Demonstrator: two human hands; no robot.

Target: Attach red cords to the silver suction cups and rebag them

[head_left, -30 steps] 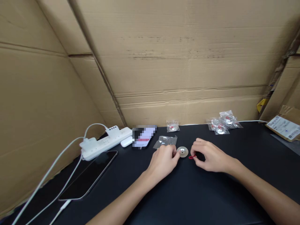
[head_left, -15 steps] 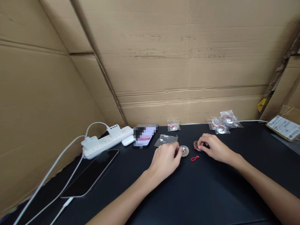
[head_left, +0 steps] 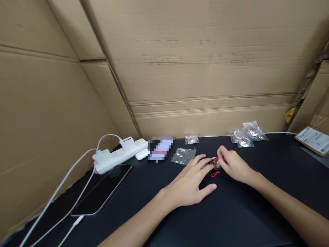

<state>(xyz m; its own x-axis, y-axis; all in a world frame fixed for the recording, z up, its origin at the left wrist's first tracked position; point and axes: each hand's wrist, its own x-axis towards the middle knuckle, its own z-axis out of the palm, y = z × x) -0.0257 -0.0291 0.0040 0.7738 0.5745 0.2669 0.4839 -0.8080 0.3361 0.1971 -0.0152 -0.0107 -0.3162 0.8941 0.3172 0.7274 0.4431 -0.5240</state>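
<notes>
The disc (head_left: pixel 217 166) is between the 2 hands: left hand (head_left: pixel 191 183) spread loosely, right hand (head_left: pixel 234 166) bent at it, grip I cannot tell. Step seems arranging; next probably calls for steady touch.

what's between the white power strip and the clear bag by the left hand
A small white case and a pixelated phone, seen in the head view.

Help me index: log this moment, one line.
left hand: fingers spread; right hand: at silver round metal disc; red cord loop: unheld
</notes>
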